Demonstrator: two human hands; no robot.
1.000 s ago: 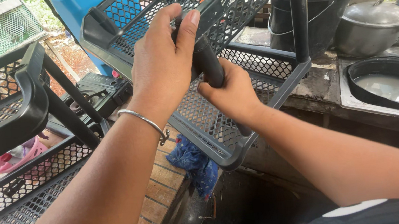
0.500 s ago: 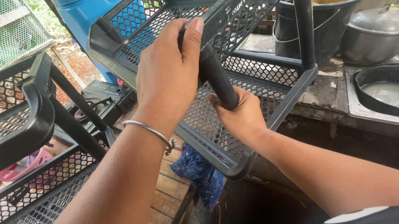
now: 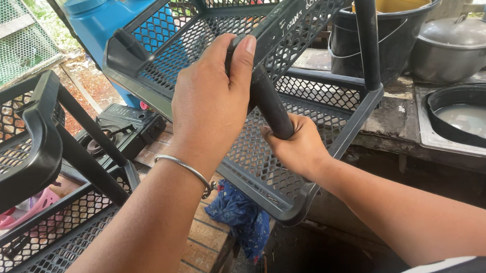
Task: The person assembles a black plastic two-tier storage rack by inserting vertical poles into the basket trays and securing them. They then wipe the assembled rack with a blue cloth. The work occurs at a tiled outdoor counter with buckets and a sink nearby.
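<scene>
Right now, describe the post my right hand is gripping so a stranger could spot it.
Find the black mesh rack tilted over the wooden bench. Its near side has a round black post joining the upper and lower trays, with the right hand low on it. Unlike the far post, it leans and has hands on it.

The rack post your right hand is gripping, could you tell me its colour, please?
Black, like the mesh shelves: the post shows best in the head view, above the right hand.

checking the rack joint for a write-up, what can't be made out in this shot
- Head view: top joint of the black plastic post, covered by the left hand.
- Its bottom socket, hidden by the right hand.
- Second black mesh rack, cut off by the left edge.
</scene>
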